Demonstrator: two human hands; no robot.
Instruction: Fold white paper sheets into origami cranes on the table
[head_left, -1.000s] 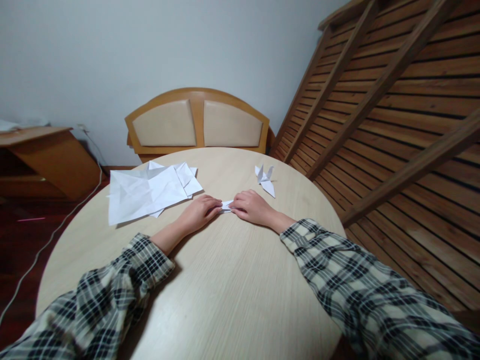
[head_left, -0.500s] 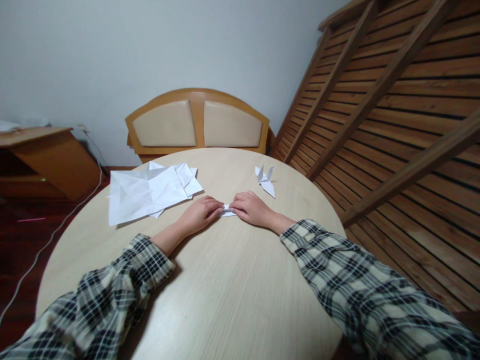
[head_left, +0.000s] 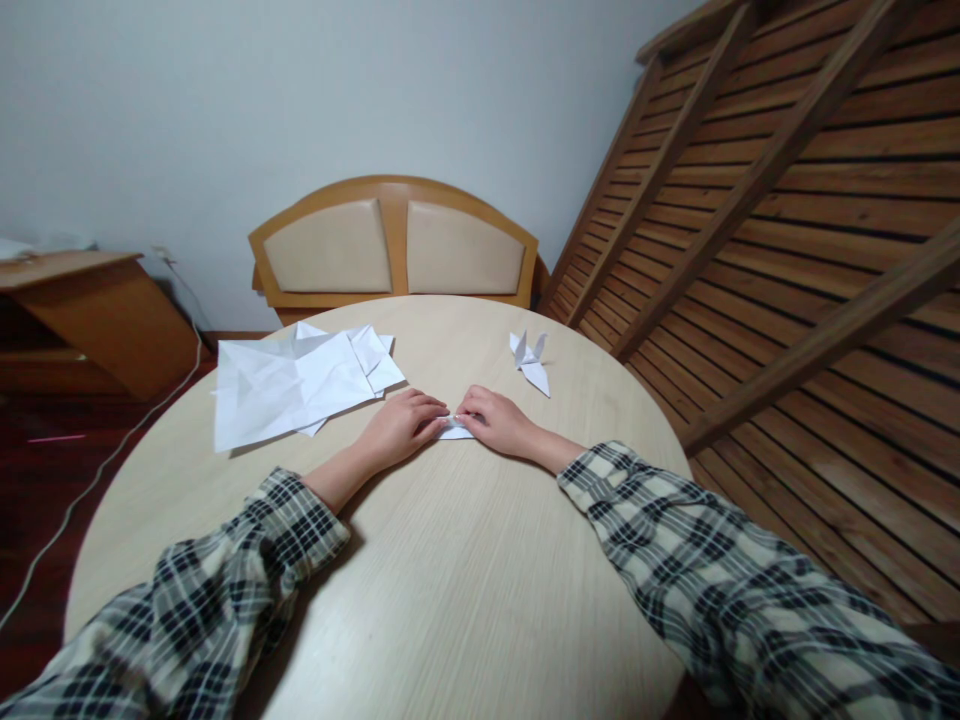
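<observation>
Beyond the pale round table (head_left: 465, 600), an arched wooden headboard (head_left: 398, 235) with two cream panels (head_left: 328, 250) stands before a plain wall (head_left: 315, 90). A slatted wooden frame (head_left: 810, 230) leans along the right side. At left, a brown desk (head_left: 97, 320) has an open shelf; a pale cable (head_left: 97, 475) snakes over the dark reddish floor (head_left: 45, 520), near a thin pink strip (head_left: 56, 438).

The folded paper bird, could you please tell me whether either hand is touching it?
No, the paper bird sits apart, while the left hand and right hand hold a small paper strip.
</observation>
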